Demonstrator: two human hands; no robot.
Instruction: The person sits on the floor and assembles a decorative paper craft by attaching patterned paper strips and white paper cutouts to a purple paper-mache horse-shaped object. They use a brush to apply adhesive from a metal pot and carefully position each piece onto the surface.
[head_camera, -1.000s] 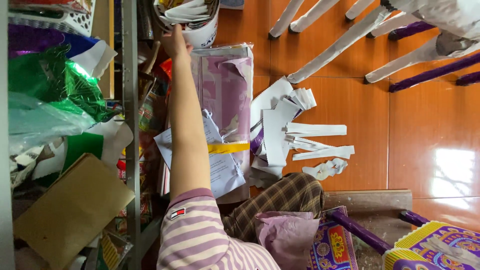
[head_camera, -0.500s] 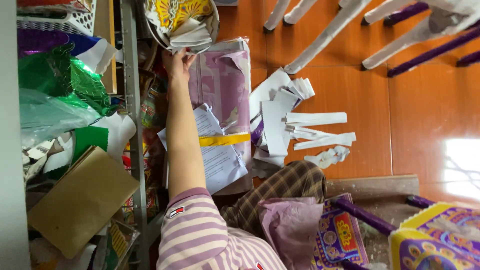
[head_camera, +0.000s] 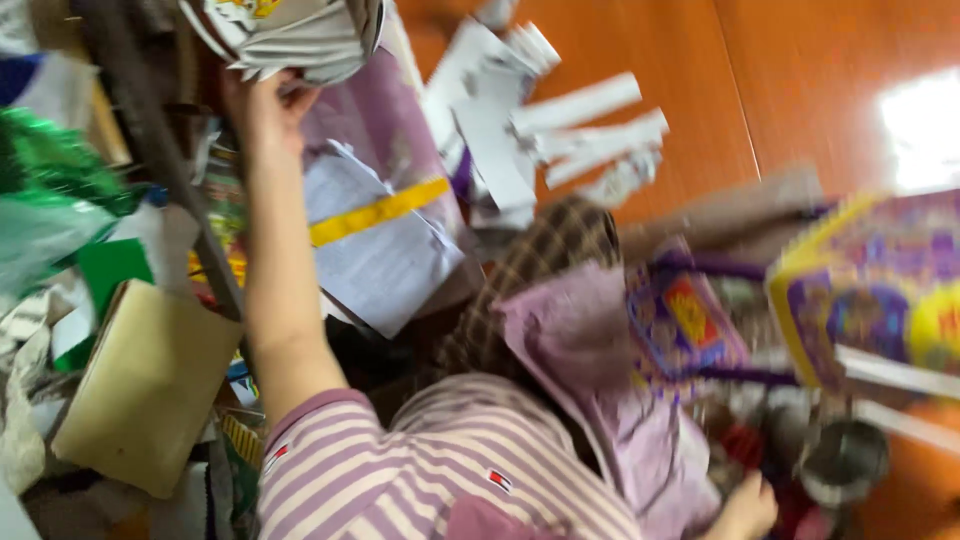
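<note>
Left hand (head_camera: 262, 100) touches fanned, folded paper bundle (head_camera: 290, 35).

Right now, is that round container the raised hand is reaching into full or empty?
Full. The round container is packed with folded white papers up to its rim, and the left hand grips them at its mouth.

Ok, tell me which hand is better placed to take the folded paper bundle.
Left. The left hand is stretched up, touching the folded paper bundle; the right hand sits low near the metal cup, far away.
</note>
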